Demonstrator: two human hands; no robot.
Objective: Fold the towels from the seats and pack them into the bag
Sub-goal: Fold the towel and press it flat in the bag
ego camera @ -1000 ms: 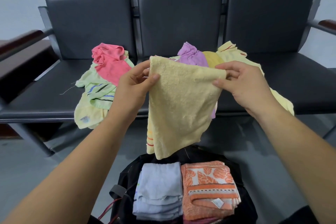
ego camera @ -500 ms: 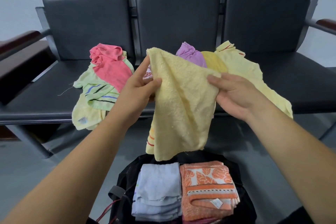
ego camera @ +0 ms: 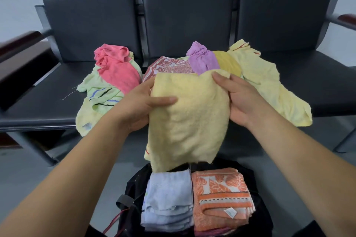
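The left hand [ego camera: 137, 106] grips the left edge of a pale yellow terry towel [ego camera: 188, 121], its thumb laid flat across the front and its fingers curled behind the cloth. The towel hangs between both hands, in front of the black padded seats [ego camera: 48, 102] and directly above the open black bag [ego camera: 133, 186], which holds a folded light blue towel stack [ego camera: 167, 196] beside a folded orange leaf-patterned towel [ego camera: 221, 194]. The right hand [ego camera: 243, 100] clasps the towel's upper right edge, thumb on the front near the top corner and fingers tucked behind.
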